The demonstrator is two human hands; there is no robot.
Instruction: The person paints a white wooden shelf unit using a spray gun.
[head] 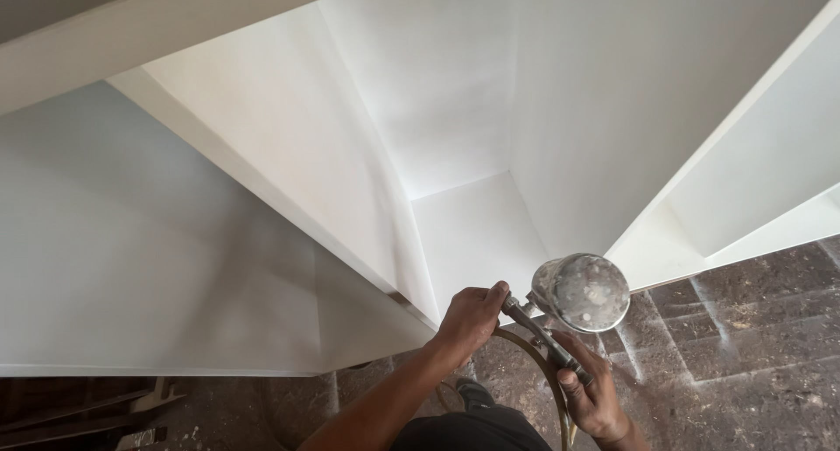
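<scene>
— Spray gun point(560, 315), only one, is sitting at lower centre of the frame?
— Yes. Right hand point(593, 397) is gripping its handle; left hand point(471, 318) is pinching its front, beside one white cabinet point(262, 153).

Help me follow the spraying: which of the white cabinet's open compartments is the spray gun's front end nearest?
The tall narrow middle compartment. The metal spray gun sits at its bottom edge, held by both hands; the right-hand compartment lies further off.
</scene>
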